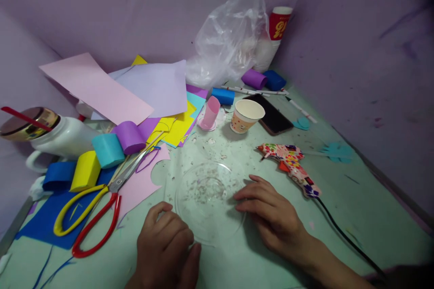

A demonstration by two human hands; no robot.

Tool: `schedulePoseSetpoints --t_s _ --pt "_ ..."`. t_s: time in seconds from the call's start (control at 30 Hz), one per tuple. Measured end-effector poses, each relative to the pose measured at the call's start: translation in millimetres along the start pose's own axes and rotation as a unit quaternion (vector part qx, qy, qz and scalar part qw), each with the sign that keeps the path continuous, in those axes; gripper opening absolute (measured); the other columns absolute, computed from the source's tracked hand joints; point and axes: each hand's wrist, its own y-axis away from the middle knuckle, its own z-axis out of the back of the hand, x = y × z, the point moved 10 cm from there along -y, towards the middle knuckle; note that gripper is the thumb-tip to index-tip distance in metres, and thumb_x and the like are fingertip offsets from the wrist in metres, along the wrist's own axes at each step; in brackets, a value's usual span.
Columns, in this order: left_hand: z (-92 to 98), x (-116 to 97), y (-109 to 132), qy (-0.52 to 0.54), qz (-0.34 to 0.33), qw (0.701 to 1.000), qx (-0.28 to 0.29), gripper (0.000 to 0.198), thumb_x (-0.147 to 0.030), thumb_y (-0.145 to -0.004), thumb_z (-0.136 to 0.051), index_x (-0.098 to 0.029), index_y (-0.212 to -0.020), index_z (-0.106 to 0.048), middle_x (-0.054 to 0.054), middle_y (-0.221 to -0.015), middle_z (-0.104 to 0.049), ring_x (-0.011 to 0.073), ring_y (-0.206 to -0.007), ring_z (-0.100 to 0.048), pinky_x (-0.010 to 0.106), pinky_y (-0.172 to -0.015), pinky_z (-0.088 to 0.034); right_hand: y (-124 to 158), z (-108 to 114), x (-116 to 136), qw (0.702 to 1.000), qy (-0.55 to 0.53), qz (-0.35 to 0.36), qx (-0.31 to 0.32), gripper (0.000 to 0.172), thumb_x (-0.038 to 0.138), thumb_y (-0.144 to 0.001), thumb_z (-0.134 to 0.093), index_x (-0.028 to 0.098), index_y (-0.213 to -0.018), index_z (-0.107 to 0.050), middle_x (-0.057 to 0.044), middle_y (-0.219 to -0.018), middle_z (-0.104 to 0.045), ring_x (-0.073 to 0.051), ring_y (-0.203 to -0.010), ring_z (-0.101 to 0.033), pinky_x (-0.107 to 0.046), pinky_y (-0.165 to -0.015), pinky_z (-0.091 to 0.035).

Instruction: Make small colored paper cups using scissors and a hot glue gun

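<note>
A clear round plastic lid or dish [206, 198] lies flat on the pale green table, speckled with small scraps. My left hand [166, 248] rests at its near left rim with the fingers curled, thumb against the edge. My right hand [271, 216] lies at its right rim, fingers stretched flat and together, fingertips touching the plastic. Neither hand lifts it.
Red and yellow scissors [91, 212] lie to the left on blue and pink paper. Rolled paper tubes [108, 150], coloured sheets [149, 88], a patterned glue gun [291, 162] with a black cord, a paper cup [247, 115], a phone [271, 115] and a plastic bag [230, 40] crowd the back.
</note>
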Motion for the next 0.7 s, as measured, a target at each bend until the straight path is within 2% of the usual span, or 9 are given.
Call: schedulePoseSetpoints --t_s 0.07,0.17,0.3,0.37,0.43,0.53,0.7 --pt "4.9 2.3 -0.5 -0.001 0.027 1.000 -0.011 0.019 -0.011 -0.078 -0.045 -0.021 -0.062 -0.047 -0.004 -0.055 -0.049 0.0125 -0.055 -0.045 0.038 -0.078 -0.039 -0.1 2.2 0.2 1.000 0.005 0.003 -0.009 0.034 0.000 -0.075 -0.043 0.021 -0.093 -0.062 -0.004 -0.089 -0.069 -0.017 -0.085 -0.065 -0.050 -0.096 -0.044" --pt "15.3 15.6 2.4 -0.012 0.095 0.994 -0.045 0.017 -0.012 -0.079 -0.048 -0.020 -0.065 -0.051 -0.003 -0.059 -0.053 0.0127 -0.058 -0.048 0.032 -0.069 -0.039 0.8 8.2 -1.5 0.999 0.015 0.000 -0.037 0.032 0.000 -0.076 -0.044 0.019 -0.093 -0.062 -0.006 -0.088 -0.069 -0.018 -0.083 -0.065 -0.045 -0.089 -0.049" --pt "27.7 49.5 16.8 -0.071 0.250 0.961 -0.092 0.016 -0.022 -0.081 -0.052 -0.021 -0.066 -0.056 -0.002 -0.060 -0.057 0.0134 -0.057 -0.051 0.027 -0.059 -0.038 6.9 17.0 -21.1 0.991 0.030 -0.096 -0.087 0.024 0.004 -0.080 -0.050 0.019 -0.094 -0.064 -0.006 -0.087 -0.070 -0.017 -0.080 -0.066 -0.030 -0.069 -0.055" --pt "25.9 66.1 26.1 -0.110 0.333 0.934 -0.072 0.020 -0.031 -0.081 -0.051 -0.021 -0.067 -0.059 -0.003 -0.056 -0.056 0.0131 -0.053 -0.050 0.026 -0.056 -0.037 12.2 19.0 -31.8 0.982 0.044 -0.153 -0.103 0.016 0.010 -0.081 -0.055 0.018 -0.091 -0.065 -0.005 -0.083 -0.070 -0.017 -0.075 -0.066 -0.029 -0.066 -0.054" --pt "21.3 76.7 32.8 -0.144 0.389 0.909 -0.036 0.022 -0.036 -0.081 -0.050 -0.022 -0.069 -0.062 -0.003 -0.055 -0.058 0.0137 -0.053 -0.052 0.026 -0.054 -0.036 17.6 18.5 -41.2 0.972 0.056 -0.204 -0.105 0.011 0.017 -0.082 -0.058 0.018 -0.089 -0.066 -0.005 -0.081 -0.071 -0.017 -0.071 -0.066 -0.029 -0.061 -0.054" --pt "13.5 81.9 35.3 -0.175 0.414 0.893 0.013 0.022 -0.037 -0.080 -0.049 -0.023 -0.070 -0.064 -0.003 -0.058 -0.063 0.0156 -0.055 -0.057 0.026 -0.054 -0.036 24.3 14.2 -52.4 0.959 0.058 -0.262 -0.091 0.013 0.024 -0.083 -0.058 0.018 -0.088 -0.069 -0.005 -0.081 -0.073 -0.018 -0.069 -0.067 -0.030 -0.061 -0.054" --pt "4.2 80.2 32.9 -0.187 0.402 0.895 0.051 0.021 -0.036 -0.079 -0.049 -0.024 -0.072 -0.066 -0.001 -0.061 -0.067 0.0186 -0.057 -0.060 0.027 -0.056 -0.037 30.1 10.5 -59.7 0.950 0.047 -0.297 -0.079 0.016 0.027 -0.083 -0.057 0.020 -0.089 -0.070 -0.004 -0.083 -0.074 -0.019 -0.072 -0.069 -0.033 -0.065 -0.055"
